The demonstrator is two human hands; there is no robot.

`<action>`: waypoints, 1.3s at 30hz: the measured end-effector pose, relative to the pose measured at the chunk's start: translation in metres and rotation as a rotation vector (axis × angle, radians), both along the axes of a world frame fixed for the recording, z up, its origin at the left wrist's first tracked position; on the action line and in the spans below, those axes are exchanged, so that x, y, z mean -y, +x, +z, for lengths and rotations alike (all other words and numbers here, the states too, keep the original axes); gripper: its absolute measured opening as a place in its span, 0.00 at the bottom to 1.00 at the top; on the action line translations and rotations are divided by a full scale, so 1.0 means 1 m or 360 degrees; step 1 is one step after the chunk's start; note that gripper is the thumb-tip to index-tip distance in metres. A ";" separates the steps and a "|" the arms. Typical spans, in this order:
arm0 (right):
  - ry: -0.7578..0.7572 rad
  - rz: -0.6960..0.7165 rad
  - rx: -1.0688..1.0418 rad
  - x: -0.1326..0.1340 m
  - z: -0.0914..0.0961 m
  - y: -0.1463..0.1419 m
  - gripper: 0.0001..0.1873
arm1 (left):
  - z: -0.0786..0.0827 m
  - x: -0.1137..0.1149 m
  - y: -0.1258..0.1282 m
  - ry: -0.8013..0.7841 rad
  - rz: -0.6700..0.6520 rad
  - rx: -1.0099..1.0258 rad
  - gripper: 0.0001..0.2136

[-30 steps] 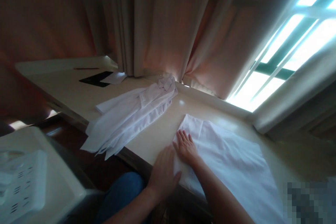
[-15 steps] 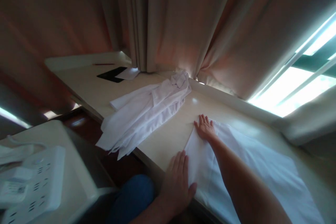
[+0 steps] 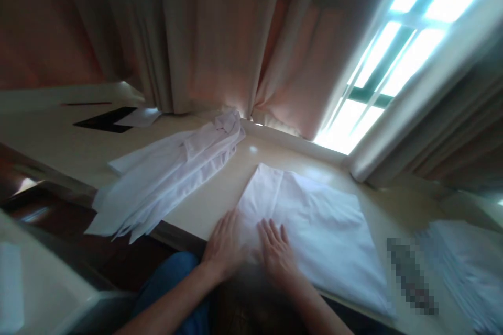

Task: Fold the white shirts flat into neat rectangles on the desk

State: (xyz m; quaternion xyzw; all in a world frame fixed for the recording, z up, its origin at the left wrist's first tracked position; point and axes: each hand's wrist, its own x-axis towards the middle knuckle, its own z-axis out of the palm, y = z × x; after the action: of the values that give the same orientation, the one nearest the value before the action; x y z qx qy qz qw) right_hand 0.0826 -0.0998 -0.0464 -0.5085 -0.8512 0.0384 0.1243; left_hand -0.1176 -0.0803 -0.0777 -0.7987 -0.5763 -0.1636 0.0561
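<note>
A folded white garment (image 3: 318, 225) lies flat on the pale tabletop in front of me. My left hand (image 3: 225, 243) rests at its near left edge, fingers stretched out and slightly blurred. Palm down on the cloth close by, my right hand (image 3: 277, 251) has its fingers spread. Neither hand grips anything. To the left, a loose bundle of white shirts (image 3: 176, 172) stretches across the table, its lower ends hanging past the front edge.
On the right stands a stack of folded white cloth (image 3: 467, 256), beside a pixelated object (image 3: 412, 277). A black flat sheet (image 3: 104, 120) and white paper (image 3: 137, 116) lie at the back left. Curtains (image 3: 220, 36) hang behind the table. A white cabinet (image 3: 43, 282) stands at the lower left.
The view has turned right, bringing the folded stack into sight. My right hand has come back from the garment's far edge towards me. My left hand stays near the left edge.
</note>
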 end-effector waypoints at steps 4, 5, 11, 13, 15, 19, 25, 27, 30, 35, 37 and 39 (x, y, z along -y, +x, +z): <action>-0.0015 -0.0274 0.0042 0.038 -0.009 0.047 0.33 | 0.000 -0.014 -0.003 -0.0054 0.0020 -0.0084 0.36; -0.0020 -0.0338 0.0060 0.046 -0.011 0.062 0.33 | 0.000 -0.016 -0.003 -0.0075 0.0024 -0.0107 0.37; -0.0016 -0.0699 0.0184 0.102 -0.022 0.155 0.33 | -0.003 -0.026 -0.004 -0.0152 0.0033 -0.0215 0.38; 0.0022 -0.0815 0.0205 0.118 -0.025 0.181 0.32 | -0.003 -0.027 -0.003 -0.0178 0.0026 -0.0235 0.39; 0.0045 -0.0883 0.0217 0.130 -0.027 0.198 0.32 | -0.002 -0.028 -0.002 -0.0204 0.0036 -0.0255 0.39; 0.0049 -0.1031 0.0186 0.144 -0.028 0.208 0.33 | -0.004 -0.032 -0.005 -0.0227 0.0088 -0.0308 0.39; 0.0062 -0.1163 -0.0269 0.141 -0.031 0.210 0.33 | -0.002 -0.043 -0.020 -0.0315 0.0125 -0.0382 0.39; 0.0163 -0.1294 -0.0610 0.135 -0.031 0.217 0.34 | 0.006 -0.043 -0.013 -0.0254 0.0148 -0.0399 0.37; 0.0276 -0.1634 -0.1165 0.125 -0.029 0.232 0.33 | 0.026 -0.034 0.023 -0.0032 0.0077 -0.0320 0.30; 0.0190 -0.1849 -0.1665 0.101 -0.020 0.264 0.28 | 0.057 -0.001 0.142 -0.0107 -0.0521 0.0076 0.21; 0.0063 -0.1834 -0.1721 0.084 -0.014 0.279 0.28 | 0.066 0.010 0.199 -0.0216 -0.0583 0.0254 0.17; -0.0078 -0.1807 -0.1737 0.061 -0.009 0.293 0.27 | 0.074 0.016 0.254 -0.0340 -0.0561 0.0390 0.16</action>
State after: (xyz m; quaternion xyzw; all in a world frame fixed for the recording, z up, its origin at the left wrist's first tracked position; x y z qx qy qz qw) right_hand 0.3757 -0.1611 -0.0553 -0.7773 -0.2787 0.2320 0.5141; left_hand 0.1365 -0.0965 -0.0040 -0.8626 -0.4445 -0.2046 -0.1284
